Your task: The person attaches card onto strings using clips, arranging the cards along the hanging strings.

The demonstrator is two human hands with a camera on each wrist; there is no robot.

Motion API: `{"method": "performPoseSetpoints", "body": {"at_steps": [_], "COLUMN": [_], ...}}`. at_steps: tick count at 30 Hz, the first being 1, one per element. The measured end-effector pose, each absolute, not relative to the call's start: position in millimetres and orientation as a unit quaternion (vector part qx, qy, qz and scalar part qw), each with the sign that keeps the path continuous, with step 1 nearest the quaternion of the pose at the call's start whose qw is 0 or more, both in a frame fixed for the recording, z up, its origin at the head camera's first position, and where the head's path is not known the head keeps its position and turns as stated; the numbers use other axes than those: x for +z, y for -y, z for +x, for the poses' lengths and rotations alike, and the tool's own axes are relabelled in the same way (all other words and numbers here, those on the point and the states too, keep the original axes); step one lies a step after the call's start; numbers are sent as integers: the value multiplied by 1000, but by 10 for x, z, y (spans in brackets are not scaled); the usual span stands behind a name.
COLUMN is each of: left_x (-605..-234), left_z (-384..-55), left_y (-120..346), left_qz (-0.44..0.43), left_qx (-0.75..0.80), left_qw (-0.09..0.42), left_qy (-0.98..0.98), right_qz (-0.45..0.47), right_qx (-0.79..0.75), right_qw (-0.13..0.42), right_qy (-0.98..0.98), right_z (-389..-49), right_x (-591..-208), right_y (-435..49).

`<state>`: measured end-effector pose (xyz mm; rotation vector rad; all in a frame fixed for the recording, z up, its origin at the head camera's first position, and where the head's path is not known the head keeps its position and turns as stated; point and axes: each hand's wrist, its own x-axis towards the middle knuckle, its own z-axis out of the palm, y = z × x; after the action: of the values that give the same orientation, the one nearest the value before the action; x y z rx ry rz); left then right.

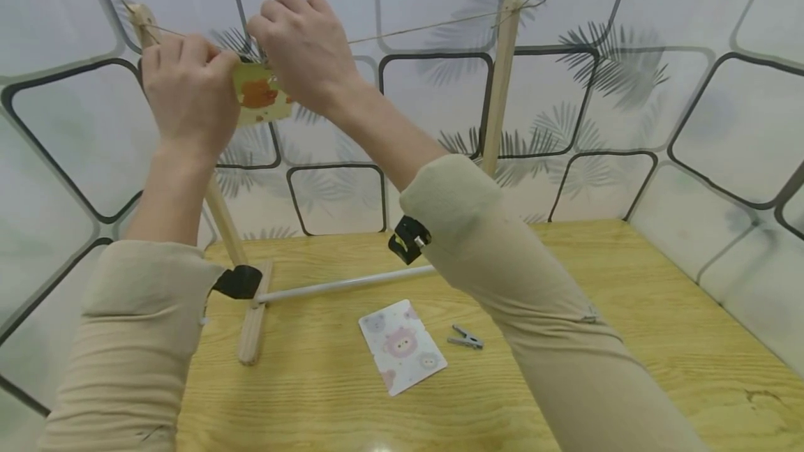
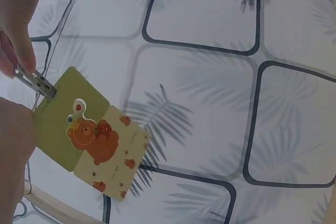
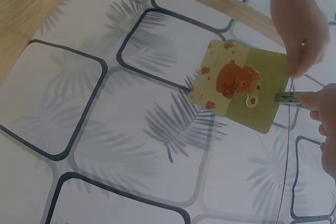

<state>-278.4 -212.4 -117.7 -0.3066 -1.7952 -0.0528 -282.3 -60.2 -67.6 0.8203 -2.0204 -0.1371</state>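
A green and cream card point(image 1: 260, 96) with an orange bear on it is held up by the string point(image 1: 433, 25), near the left post. My left hand point(image 1: 188, 93) pinches one edge of this card; in the right wrist view its fingertips meet at the card's upper corner. Between the thumb and fingers of my right hand point(image 1: 304, 51) is a metal clothes peg point(image 3: 286, 97), its jaws over the card's green edge at the string. The left wrist view shows the same peg point(image 2: 42, 84) tilted against the card. Whether it bites the string too, I cannot tell.
Wooden posts point(image 1: 500, 86) carry the string at both sides, and a white rod point(image 1: 345, 286) runs low between them. On the wood-grain table point(image 1: 301, 396) lie a white card with pink animal faces point(image 1: 402, 345) and a second metal peg point(image 1: 465, 337). Patterned cloth walls point(image 1: 433, 110) surround the table.
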Motion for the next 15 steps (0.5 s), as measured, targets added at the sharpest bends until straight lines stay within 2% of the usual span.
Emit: {"method": "performPoseSetpoints", "body": {"at_steps": [15], "left_x": [-1174], "left_z": [-2738], "left_y": [2140], "left_qz": [-128], "left_qx": [-30], "left_qw": [591], "left_qy": [796], "right_qz": [321], "right_qx": [-62], "right_qw": [447], "right_qy": [833], "right_z": [-2811], "right_x": [-747], "right_y": [638]}}
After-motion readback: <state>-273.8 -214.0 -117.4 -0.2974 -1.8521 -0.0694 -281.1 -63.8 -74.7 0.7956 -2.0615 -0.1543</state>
